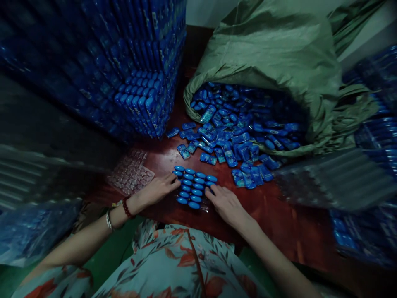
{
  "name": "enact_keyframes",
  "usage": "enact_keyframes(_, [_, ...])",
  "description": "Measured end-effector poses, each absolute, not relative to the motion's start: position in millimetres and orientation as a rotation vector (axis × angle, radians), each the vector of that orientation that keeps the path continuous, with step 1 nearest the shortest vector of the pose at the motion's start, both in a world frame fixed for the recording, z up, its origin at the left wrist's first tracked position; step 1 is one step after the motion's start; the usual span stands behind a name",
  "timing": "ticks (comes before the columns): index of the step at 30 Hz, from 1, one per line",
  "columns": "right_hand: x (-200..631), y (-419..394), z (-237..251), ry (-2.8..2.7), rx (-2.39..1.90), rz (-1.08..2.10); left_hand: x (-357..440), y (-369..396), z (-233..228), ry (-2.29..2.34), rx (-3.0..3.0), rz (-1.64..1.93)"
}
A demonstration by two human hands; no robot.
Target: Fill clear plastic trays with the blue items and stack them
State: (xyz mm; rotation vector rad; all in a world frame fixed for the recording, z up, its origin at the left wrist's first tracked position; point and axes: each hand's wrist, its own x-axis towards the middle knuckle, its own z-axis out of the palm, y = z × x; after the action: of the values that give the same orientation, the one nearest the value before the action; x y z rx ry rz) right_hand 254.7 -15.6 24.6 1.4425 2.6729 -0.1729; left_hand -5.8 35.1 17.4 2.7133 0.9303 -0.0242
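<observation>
In front of my body, small glossy blue oval-ended packs [187,182] stand in columns in a clear plastic tray [204,205]. My left hand [164,186] is at the left column, its fingers bent and drawn together against the packs. At the right column is my right hand [223,203], with its fingers curled in beside the packs. The fingers hide whatever each hand may be gripping. The near corners of the tray show bare clear plastic.
Loose blue packs [229,155] spill from a green woven sack [266,49] across the reddish table [263,223]. Tall stacks of filled trays [139,91] rise at left. Clear trays [132,171] lie left of my left hand; more clear trays [338,178] are stacked at right.
</observation>
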Motion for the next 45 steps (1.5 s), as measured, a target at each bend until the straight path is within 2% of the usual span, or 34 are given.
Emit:
enact_keyframes(5, [248.6,-14.5,22.3,2.672,1.449,-0.020,-6.7,38.8,25.0,0.902,2.768,-0.117])
enact_keyframes(10, [268.1,-13.5,25.0,2.854,1.661,0.185,-17.4,59.1,17.4,1.005,2.704,0.328])
enact_keyframes(12, [273.0,5.5,25.8,2.819,1.886,0.113,-10.3,83.0,11.1,1.208,2.512,0.501])
enact_keyframes(14, [272.1,35.1,23.3,2.692,2.059,-0.033,4.6,112.8,2.5,1.402,2.333,0.523])
enact_keyframes(17, [263.0,81.9,15.7,2.539,1.941,-0.229,31.4,153.0,-10.3,1.523,2.209,0.282])
enact_keyframes(20, [254.8,108.6,9.3,2.449,1.727,-0.368,46.4,172.8,-17.8,1.441,2.177,0.111])
enact_keyframes(23, [258.4,108.5,5.3,2.425,1.730,-0.379,39.8,171.4,-21.9,1.393,2.169,0.087])
enact_keyframes(26, [277.4,88.8,-0.4,2.484,1.973,-0.422,16.6,153.8,-25.3,1.460,2.141,0.223])
enact_keyframes(28, [295.4,66.5,-5.7,2.508,2.287,-0.570,-2.1,134.5,-25.1,1.498,2.115,0.373])
enact_keyframes(31, [319.1,19.5,-11.4,2.338,2.775,-1.113,-27.7,98.0,-16.4,1.540,2.083,0.580])
enact_keyframes(34, [322.5,-33.7,-10.1,2.095,2.888,-1.698,-47.6,59.6,0.5,1.601,2.017,0.701])
enact_keyframes(36, [309.9,-61.2,-7.7,2.085,2.859,-1.864,-56.0,37.0,11.6,1.590,2.004,0.693])
enact_keyframes(38, [290.7,-76.6,-7.9,2.225,2.815,-1.810,-57.7,18.7,19.5,1.531,2.037,0.673])
enact_keyframes(39, [281.1,-79.7,-9.6,2.339,2.801,-1.684,-55.5,11.3,21.8,1.501,2.056,0.665])
enact_keyframes(42, [262.1,-76.9,-18.7,2.713,2.648,-1.090,-39.9,-3.8,22.5,1.457,2.077,0.657])
enact_keyframes(45, [261.2,-67.8,-22.1,2.915,2.281,-0.610,-23.5,-9.7,16.2,1.410,2.147,0.648])
